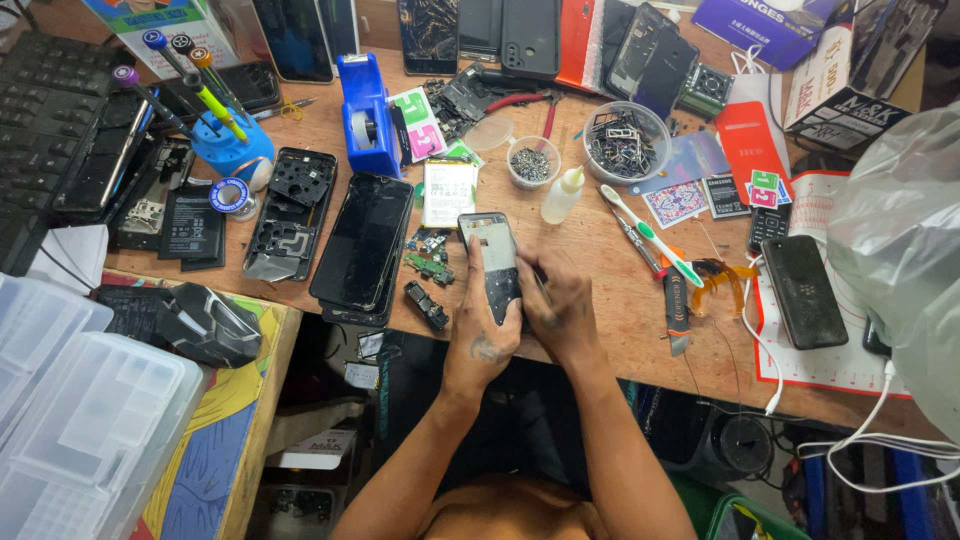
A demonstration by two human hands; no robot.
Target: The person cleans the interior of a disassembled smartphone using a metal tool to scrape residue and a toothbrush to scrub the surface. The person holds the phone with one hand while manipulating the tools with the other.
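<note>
The opened phone body (pixel 497 262) lies on the wooden workbench (pixel 620 310), near its front edge, with its back cover off and its long axis running away from the person. The upper half shows a pale inner frame; the lower half is dark.

The left hand (pixel 482 322) grasps the phone body along its left edge, thumb pressed on the lower part and fingers wrapped around the side. The right hand (pixel 556 303) is closed around a thin tool (pixel 541 287), held like a pen, with the tip at the right edge of the phone body. The kind of tool cannot be told.

Just left of the phone body lie 2 small green circuit boards (pixel 430 265) and a dark component (pixel 425 305). Further left a black phone (pixel 360 243) lies face up, and beside it a black phone frame (pixel 292 213) with its internals exposed. Behind the phone body lies a white flat battery (pixel 449 192).

To the right stand a small white squeeze bottle (pixel 562 194), a toothbrush (pixel 652 236) with a white and green handle, and a utility knife (pixel 675 312) with an orange and grey grip. Behind these are a small round cup of screws (pixel 532 163) and a clear bowl of metal parts (pixel 624 143). A blue tape dispenser (pixel 366 115) stands at the left rear, next to a blue screwdriver stand (pixel 230 145).
</note>
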